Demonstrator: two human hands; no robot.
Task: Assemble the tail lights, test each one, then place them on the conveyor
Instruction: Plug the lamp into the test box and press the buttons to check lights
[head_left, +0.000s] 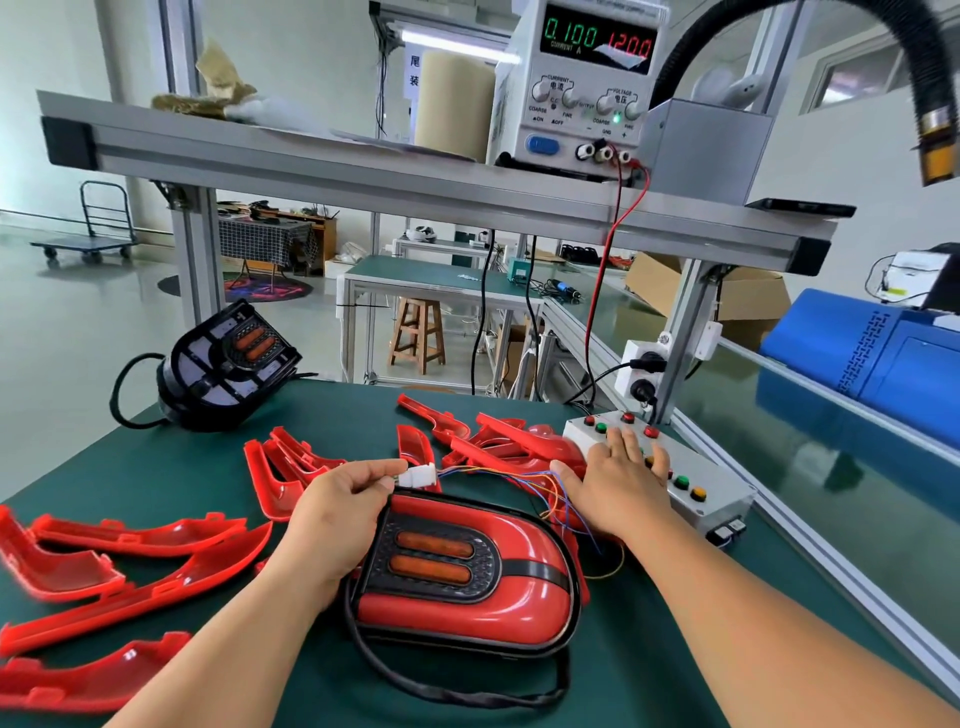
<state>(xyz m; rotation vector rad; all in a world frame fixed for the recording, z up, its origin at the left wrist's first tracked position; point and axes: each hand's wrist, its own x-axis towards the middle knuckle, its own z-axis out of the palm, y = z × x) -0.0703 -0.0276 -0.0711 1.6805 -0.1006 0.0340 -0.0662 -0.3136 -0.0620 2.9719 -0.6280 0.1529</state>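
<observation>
Two left fingers (375, 466) pinch white connector (418, 476); right fingers (627, 442) straight, resting on button box (723, 512).

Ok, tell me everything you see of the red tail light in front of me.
The tail light is a glossy red plastic shell, rounded at the right, with a black band and a black panel holding two amber lenses. It lies face up on the green table, a black cable looping round its near side. The left hand, pinching a white plug, touches its upper left edge.
</observation>
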